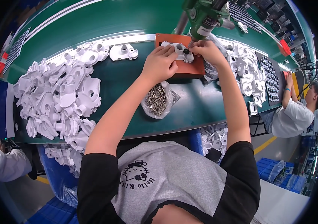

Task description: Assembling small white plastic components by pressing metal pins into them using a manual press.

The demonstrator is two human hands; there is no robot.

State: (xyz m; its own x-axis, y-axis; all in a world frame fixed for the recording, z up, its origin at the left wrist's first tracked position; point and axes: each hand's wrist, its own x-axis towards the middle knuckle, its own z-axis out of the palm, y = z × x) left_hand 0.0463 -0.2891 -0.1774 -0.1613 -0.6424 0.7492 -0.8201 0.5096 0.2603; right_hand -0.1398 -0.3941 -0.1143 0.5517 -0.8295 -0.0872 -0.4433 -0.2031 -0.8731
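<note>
A white plastic housing (180, 48) with a round tube lies on an orange metal block (189, 69), with a small black piece at its right end. Over the housing's left part my left hand (160, 62) is closed, fingers across its top and thumb on the near side. My right hand (209, 52) pinches at the housing's right end, beside the tip of a green machine head (203, 18). Whatever lies between those fingertips is too small to make out. Close to my left forearm sits a clear plastic bag (171, 98) of metal screws (156, 100).
A heap of white housings (61, 97) covers the left side of the green table (136, 121); more white housings (246, 71) lie right. One housing (123, 52) rests alone left of the block. Black parts (271, 80) stand in rows near a co-worker (295, 112). Blue bins (54, 179) are below.
</note>
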